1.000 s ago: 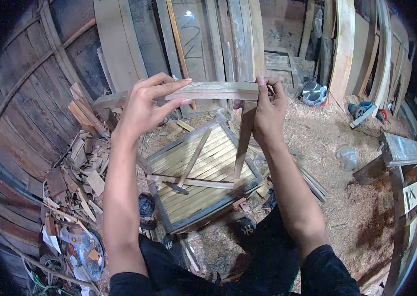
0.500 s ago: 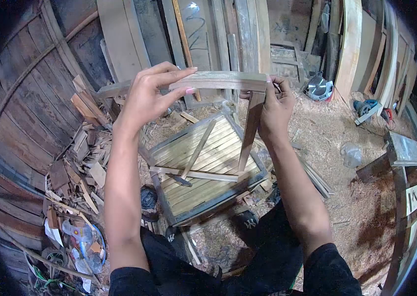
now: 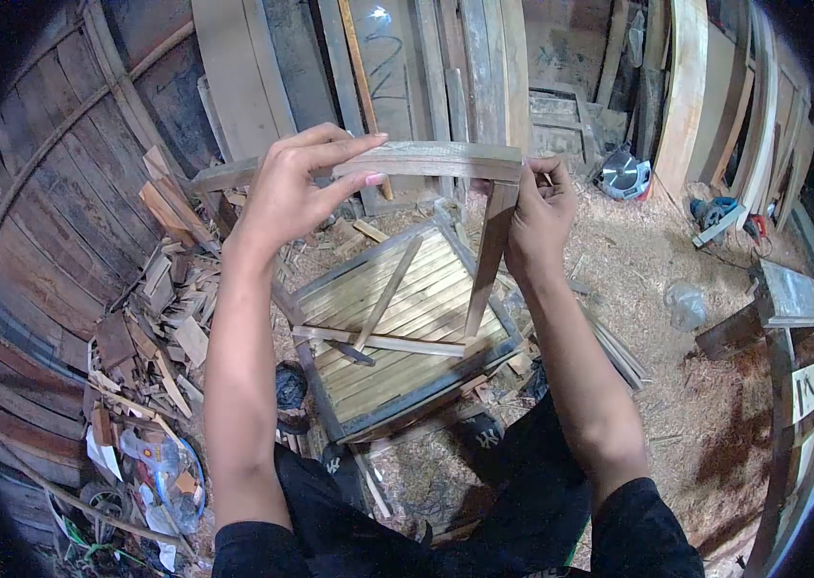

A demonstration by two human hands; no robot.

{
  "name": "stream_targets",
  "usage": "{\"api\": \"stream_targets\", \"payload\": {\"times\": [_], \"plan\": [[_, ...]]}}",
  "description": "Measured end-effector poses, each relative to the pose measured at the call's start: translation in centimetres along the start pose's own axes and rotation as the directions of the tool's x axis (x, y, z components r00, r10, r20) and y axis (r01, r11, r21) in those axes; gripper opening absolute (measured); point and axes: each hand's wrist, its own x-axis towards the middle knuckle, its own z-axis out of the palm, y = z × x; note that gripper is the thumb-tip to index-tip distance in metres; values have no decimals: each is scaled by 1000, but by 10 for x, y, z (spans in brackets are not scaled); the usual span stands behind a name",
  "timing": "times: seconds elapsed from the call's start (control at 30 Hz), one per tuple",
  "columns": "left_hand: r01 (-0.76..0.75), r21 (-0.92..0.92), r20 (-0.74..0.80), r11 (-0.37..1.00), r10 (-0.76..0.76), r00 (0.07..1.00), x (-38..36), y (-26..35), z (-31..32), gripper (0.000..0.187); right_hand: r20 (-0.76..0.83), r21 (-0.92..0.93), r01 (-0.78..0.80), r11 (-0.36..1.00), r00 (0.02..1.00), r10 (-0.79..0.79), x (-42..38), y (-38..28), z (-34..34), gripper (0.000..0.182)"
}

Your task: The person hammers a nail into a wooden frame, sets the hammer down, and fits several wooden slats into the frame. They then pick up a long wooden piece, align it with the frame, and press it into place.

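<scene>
A pale wooden strip [image 3: 436, 159] is held up level in front of me. My left hand [image 3: 296, 183] pinches its left end between thumb and fingers. At its right end, my right hand [image 3: 540, 212] grips the corner where a second wooden strip [image 3: 491, 255] meets it. That second strip slopes down to a low slatted wooden table [image 3: 344, 385]. On the slats lie a long wooden strip [image 3: 407, 343], a slanting narrow strip [image 3: 390, 289] and a small dark tool [image 3: 353, 353], partly under the long strip.
Wood scraps [image 3: 161, 318] are heaped at left, near a blue-rimmed container [image 3: 181, 482] of odds and ends. A circular saw [image 3: 624, 175] and a blue power tool [image 3: 712, 210] sit on the shavings-covered floor. Boards [image 3: 484, 67] lean along the back wall. A workbench [image 3: 797, 294] stands at right.
The fingers of my right hand have shifted slightly at the corner. The raised strip has barely moved, and my left hand keeps its pinch.
</scene>
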Motion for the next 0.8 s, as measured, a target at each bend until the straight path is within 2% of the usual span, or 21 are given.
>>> {"api": "stream_targets", "payload": {"times": [0.2,0.27,0.3,0.37,0.5,0.7,0.77,0.8], "plan": [[-9,5,-4,1000,9,1000,0,0,-1,44,-39,41,46,998,998,-44,-1,-3,4,12],[-6,2,-1,1000,6,1000,0,1,-1,44,-50,-52,120,991,991,-122,-4,-9,9,16],[-6,2,1,1000,6,1000,0,1,-1,44,-50,-52,118,992,991,-121,-5,-11,9,16],[-34,2,-12,999,34,999,1,0,-1,44,-48,-172,135,976,988,-145,-6,-12,8,21],[11,5,-6,1000,-11,1000,0,3,0,44,-46,-169,95,981,994,-104,-8,-12,6,23],[-9,8,-4,1000,9,1000,1,1,-1,44,2,-222,10,975,1000,-10,-20,-17,1,35],[-20,-8,-6,1000,20,1000,1,0,-1,45,146,-243,59,968,989,-24,-22,-11,-10,34],[-20,-8,-4,1000,20,1000,1,0,-1,45,145,-243,58,968,989,-23,-21,-11,-11,34]]}}
